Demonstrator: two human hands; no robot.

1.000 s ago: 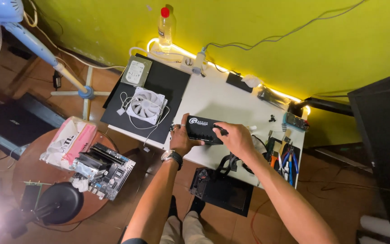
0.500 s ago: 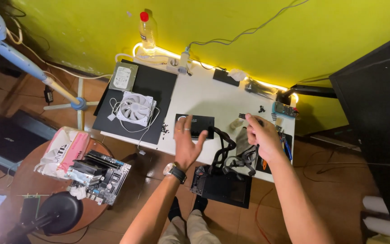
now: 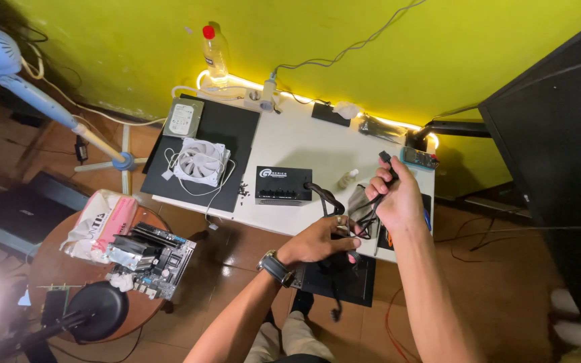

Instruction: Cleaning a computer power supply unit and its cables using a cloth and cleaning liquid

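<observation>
A black box-shaped power supply (image 3: 283,185) lies on the white table (image 3: 307,144) with nothing touching it. To its right, my left hand (image 3: 321,240) grips a bundle of black cables (image 3: 331,202) near the table's front edge. My right hand (image 3: 395,198) is raised above the table's right part. It pinches one cable end with a black connector (image 3: 385,158) sticking up from the fingers. Several more cable strands hang between my two hands.
A white case fan (image 3: 200,162) and a hard drive (image 3: 183,117) lie on a black mat at the table's left. A clear bottle with a red cap (image 3: 214,47) stands at the back. A motherboard (image 3: 150,259) rests on a round stool at lower left.
Both hands have left the power supply and moved right. They now hold the black cables, and my right hand has lifted one connector upward.
</observation>
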